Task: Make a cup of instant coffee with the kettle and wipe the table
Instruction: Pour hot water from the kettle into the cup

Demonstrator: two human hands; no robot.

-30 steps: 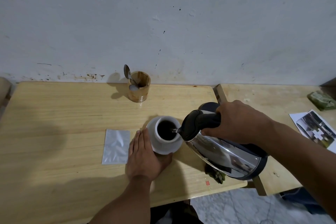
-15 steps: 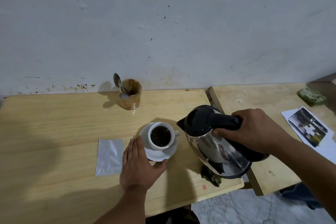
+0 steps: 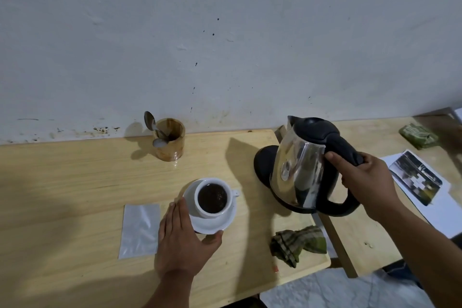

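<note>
A white cup [image 3: 212, 210] full of dark coffee stands on a white saucer [image 3: 217, 225] near the middle of the wooden table [image 3: 75, 182]. My left hand [image 3: 182, 237] rests against the saucer's near-left rim, thumb and fingers touching it. The steel kettle [image 3: 300, 170] with a black lid and handle is upright, over its black base [image 3: 262, 165] to the right of the cup. My right hand [image 3: 362, 182] grips the kettle's handle. A folded green striped cloth [image 3: 297, 242] lies at the table's front right corner.
A silver sachet [image 3: 140, 229] lies flat left of my left hand. A wooden holder [image 3: 171, 140] with a spoon [image 3: 151, 124] stands by the wall. On the second table at right lie printed paper [image 3: 415, 177] and a green packet [image 3: 418, 135].
The kettle went from tilted, pouring into the cup, to upright and moved right and back over its base. My left hand stayed at the saucer. The cloth is now uncovered.
</note>
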